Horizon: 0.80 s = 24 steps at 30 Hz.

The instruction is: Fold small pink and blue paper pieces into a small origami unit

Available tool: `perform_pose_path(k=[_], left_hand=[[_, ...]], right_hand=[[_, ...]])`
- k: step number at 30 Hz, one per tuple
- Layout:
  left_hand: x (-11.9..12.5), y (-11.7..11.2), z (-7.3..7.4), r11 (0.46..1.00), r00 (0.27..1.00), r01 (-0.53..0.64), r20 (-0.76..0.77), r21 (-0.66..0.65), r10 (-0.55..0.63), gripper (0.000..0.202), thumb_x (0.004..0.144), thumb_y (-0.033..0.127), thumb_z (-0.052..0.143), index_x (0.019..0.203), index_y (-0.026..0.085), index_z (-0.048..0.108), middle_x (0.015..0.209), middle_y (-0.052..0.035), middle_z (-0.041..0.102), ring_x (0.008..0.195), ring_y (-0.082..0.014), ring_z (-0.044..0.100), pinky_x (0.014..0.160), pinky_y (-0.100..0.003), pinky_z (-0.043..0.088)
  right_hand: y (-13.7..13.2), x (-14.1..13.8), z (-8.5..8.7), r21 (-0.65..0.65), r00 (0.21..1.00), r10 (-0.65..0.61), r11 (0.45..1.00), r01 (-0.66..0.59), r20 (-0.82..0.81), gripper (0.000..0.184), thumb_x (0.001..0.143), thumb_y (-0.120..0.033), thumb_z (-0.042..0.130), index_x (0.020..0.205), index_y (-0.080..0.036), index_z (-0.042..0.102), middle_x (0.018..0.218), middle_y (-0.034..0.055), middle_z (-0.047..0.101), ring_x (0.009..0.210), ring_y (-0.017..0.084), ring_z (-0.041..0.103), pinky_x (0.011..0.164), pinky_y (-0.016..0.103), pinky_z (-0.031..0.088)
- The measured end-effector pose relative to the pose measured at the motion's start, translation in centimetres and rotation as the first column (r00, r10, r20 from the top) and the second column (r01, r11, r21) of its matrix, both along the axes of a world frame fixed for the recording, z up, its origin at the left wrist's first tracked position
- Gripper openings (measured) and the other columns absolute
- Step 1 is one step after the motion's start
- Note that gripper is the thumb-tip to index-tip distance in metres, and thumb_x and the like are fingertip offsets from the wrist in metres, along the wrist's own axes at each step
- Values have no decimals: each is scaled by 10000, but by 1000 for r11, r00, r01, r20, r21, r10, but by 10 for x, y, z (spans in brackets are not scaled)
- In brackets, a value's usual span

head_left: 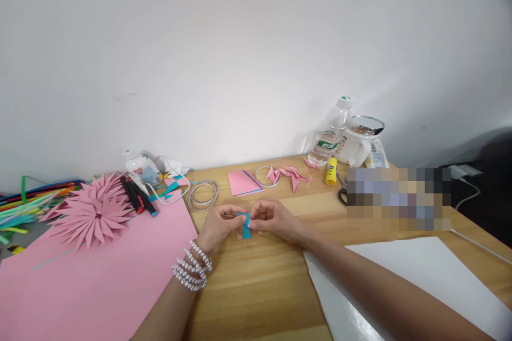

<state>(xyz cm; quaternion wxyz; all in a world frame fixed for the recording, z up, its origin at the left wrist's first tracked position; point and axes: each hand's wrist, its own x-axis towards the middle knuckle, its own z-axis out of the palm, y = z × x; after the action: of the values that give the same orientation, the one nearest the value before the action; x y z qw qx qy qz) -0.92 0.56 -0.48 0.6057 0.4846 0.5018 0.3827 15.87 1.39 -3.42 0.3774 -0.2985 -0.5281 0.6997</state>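
Note:
Between my hands, just above the wooden table, is a small piece of folded blue paper (246, 231). My left hand (224, 221), with a beaded bracelet at the wrist, pinches its left side. The fingertips of my right hand (272, 219) are closed on its right edge, and part of the paper is hidden behind them. Beyond my hands lie a stack of pink and blue paper squares (243, 183) and folded pink paper pieces (294, 176). A coil of pale wire rings (203, 194) rests to the left of the stack.
On the left, pink paper flowers (98, 216) and markers (138, 196) lie on a large pink sheet (120, 287). A glue stick (331, 171), scissors (342, 192), water bottle (330, 136) and white mug (356, 144) stand or lie at the back right. A white sheet (416, 261) lies under my right forearm.

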Motion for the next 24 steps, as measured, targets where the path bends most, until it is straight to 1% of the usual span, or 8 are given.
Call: perform_pose_path(k=[4,8,11,14,18,22,24], left_hand=[[1,-1,2,1000,1000,29,-11,-5,-29,297,504,262,768,707,84,644,534,-37,651,404,-103,559,403,-202,456],[2,-1,2,1000,998,19,-62,11,-18,287,521,271,758,698,82,635,531,-41,650,404,-106,563,401,-201,450],[3,-2,1,1000,997,23,-74,20,-22,279,529,286,753,678,89,625,508,-33,640,389,-105,556,395,-201,443],[3,-3,1,999,999,48,-22,7,-48,275,533,290,752,674,90,626,518,-33,644,399,-99,555,412,-203,451],[1,-3,1,998,998,64,6,7,-64,275,541,289,750,683,83,634,529,-41,650,392,-90,543,409,-198,446],[-2,-2,0,996,996,87,-13,37,-86,290,561,306,736,704,75,634,574,-74,669,442,-126,582,399,-208,452],[-2,-1,0,994,995,99,-16,44,-98,292,557,310,738,695,75,634,575,-77,670,438,-130,583,395,-211,451]], right_hand=[[1,-1,-3,12,1000,2,1000,-2,21,330,561,-325,745,728,-148,522,624,-27,585,526,70,518,523,204,418],[2,-3,-5,11,999,-1,1000,1,37,350,564,-330,741,763,-149,518,631,-30,582,538,76,534,539,212,423],[2,-3,-3,-19,998,57,998,-56,31,368,571,-332,737,801,-145,519,642,-18,598,544,88,548,540,227,438],[1,-1,2,-50,995,95,994,-94,25,367,572,-321,739,810,-138,526,654,-8,609,552,93,553,545,234,442],[0,1,6,-50,996,83,995,-81,35,369,580,-329,732,832,-136,544,679,-4,609,574,90,546,535,214,415],[0,0,5,-26,995,68,997,-66,70,327,629,-348,695,829,-132,552,663,-12,592,547,67,510,521,195,378],[0,-1,5,-12,995,60,998,-59,76,325,608,-340,710,802,-130,557,663,-15,588,560,70,513,549,202,386]])
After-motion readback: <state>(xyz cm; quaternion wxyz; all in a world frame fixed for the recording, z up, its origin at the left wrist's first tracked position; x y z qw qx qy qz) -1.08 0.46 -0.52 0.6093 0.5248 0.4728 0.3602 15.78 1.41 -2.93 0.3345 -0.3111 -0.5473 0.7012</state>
